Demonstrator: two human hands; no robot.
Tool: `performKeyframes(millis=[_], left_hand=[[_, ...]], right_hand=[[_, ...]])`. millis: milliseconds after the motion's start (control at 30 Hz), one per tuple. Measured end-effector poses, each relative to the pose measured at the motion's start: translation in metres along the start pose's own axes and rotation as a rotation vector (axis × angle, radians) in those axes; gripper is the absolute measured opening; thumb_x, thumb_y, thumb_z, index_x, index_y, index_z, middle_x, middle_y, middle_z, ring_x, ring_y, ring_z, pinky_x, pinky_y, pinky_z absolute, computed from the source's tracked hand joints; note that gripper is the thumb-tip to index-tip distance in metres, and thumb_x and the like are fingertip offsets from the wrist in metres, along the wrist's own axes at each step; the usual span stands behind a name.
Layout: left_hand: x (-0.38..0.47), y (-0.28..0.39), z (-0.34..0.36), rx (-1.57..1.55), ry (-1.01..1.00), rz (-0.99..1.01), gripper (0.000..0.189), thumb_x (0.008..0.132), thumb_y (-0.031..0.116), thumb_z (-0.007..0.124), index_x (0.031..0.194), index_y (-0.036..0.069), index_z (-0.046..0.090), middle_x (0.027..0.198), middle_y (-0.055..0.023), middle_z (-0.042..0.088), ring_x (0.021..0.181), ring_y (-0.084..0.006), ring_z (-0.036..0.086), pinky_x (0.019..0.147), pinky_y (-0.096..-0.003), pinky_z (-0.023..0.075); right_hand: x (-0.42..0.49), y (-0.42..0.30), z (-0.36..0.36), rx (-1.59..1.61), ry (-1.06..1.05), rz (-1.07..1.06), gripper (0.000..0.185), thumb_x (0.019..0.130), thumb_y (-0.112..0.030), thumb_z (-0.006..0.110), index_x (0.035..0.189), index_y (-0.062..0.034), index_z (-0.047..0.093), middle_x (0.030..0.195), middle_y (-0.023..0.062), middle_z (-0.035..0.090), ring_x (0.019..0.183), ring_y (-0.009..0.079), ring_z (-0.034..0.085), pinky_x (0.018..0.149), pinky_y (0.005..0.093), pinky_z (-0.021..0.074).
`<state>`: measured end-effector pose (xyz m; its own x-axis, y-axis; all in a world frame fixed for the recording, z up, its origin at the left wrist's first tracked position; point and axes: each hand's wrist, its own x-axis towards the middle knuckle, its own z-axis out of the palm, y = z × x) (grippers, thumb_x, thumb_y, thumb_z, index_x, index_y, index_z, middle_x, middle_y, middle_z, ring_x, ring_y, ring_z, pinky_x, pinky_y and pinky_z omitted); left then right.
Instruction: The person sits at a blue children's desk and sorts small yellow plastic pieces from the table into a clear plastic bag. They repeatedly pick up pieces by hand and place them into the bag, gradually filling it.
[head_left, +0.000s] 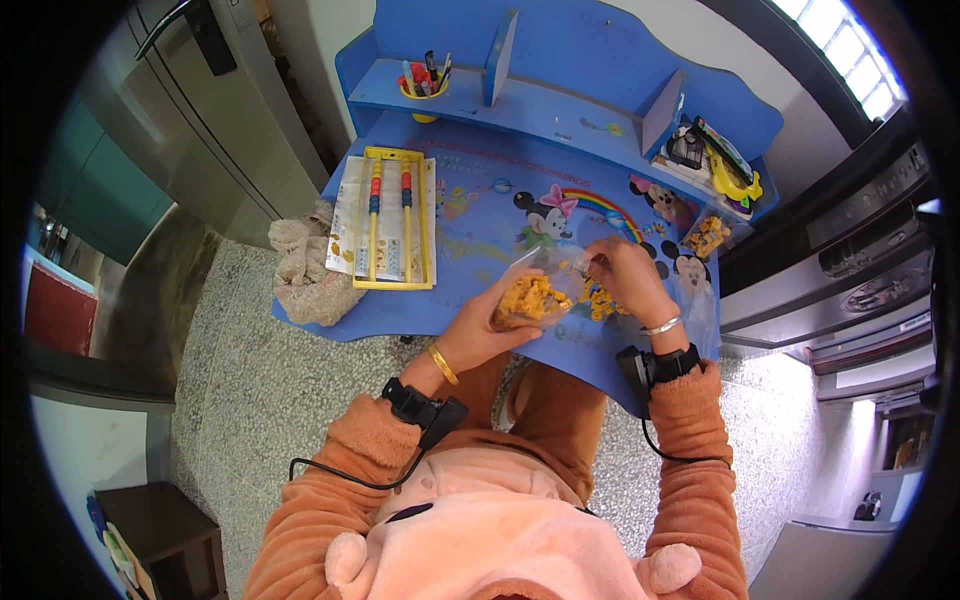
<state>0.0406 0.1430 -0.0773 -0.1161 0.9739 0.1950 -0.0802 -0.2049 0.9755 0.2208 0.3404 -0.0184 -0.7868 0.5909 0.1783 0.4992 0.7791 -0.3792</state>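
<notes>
My left hand (480, 326) holds a clear plastic bag or container with small orange-yellow pieces (529, 300) inside, above the near edge of a blue desk (480, 225). At its upper right rim is my right hand (619, 274), fingers bent together; whether they pinch the clear plastic or a small piece cannot be told. Loose orange-yellow pieces (598, 301) lie on the desk just below the right hand. Farther right stands a clear container with similar pieces (706, 236). Crumpled clear plastic (697, 307) lies at the desk's right edge.
A yellow bead frame (430, 225) lies on printed paper (343, 217) at the left, beside a bunched fluffy cloth (311, 277). The back shelf (465, 86) bears a yellow pen cup (424, 86) and, at the right, a yellow object (727, 180) among other items.
</notes>
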Motion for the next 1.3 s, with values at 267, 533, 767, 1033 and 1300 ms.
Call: performKeyframes(millis=[267,533,767,1033,1300], left_hand=[[-0.001,0.0,0.0,-0.091,-0.019,-0.07,0.075,0.088,0.0,0.079,0.153,0.01,0.045,0.139,-0.0041,0.058,0.126,-0.0128,0.055,0.106,-0.0293,0.0468],[-0.003,-0.001,0.001,-0.051,0.014,-0.013,0.073,0.089,0.003,0.079,0.153,0.011,0.045,0.137,-0.005,0.061,0.123,-0.0118,0.057,0.105,-0.0302,0.048],[-0.002,-0.006,0.0,-0.028,0.02,0.006,0.075,0.087,0.004,0.081,0.153,0.012,0.046,0.136,-0.0059,0.063,0.122,-0.0118,0.058,0.103,-0.0306,0.0497],[-0.003,-0.003,0.0,0.001,0.007,-0.044,0.077,0.086,-0.007,0.079,0.153,0.007,0.044,0.138,-0.0023,0.058,0.125,-0.012,0.056,0.107,-0.0286,0.0479],[-0.002,-0.001,0.0,0.005,0.015,-0.006,0.078,0.086,-0.007,0.079,0.153,0.009,0.044,0.138,-0.002,0.057,0.125,-0.012,0.056,0.105,-0.0284,0.0494]], right_hand=[[-0.011,-0.071,-0.076,0.446,0.282,-0.201,0.01,0.088,0.0,0.075,0.097,-0.0024,0.074,0.086,0.0061,0.068,0.073,0.0144,0.062,0.065,0.0273,0.0501],[-0.008,-0.1,-0.073,0.217,0.175,-0.483,0.015,0.086,-0.006,0.078,0.101,-0.0044,0.075,0.091,0.0097,0.067,0.081,0.0275,0.066,0.07,0.0358,0.0543],[0.003,-0.052,-0.041,0.397,0.118,-0.135,0.023,0.088,-0.006,0.076,0.11,-0.0017,0.073,0.096,0.014,0.069,0.081,0.0304,0.068,0.072,0.0388,0.0548],[0.007,-0.01,0.012,0.118,-0.053,-0.174,0.016,0.086,-0.003,0.068,0.101,0.0012,0.071,0.094,0.0241,0.067,0.088,0.0463,0.065,0.075,0.0496,0.0522],[0.016,-0.007,0.014,0.042,-0.116,-0.177,0.013,0.084,-0.004,0.065,0.095,-0.0004,0.068,0.095,0.0243,0.068,0.089,0.0474,0.065,0.075,0.0518,0.0522]])
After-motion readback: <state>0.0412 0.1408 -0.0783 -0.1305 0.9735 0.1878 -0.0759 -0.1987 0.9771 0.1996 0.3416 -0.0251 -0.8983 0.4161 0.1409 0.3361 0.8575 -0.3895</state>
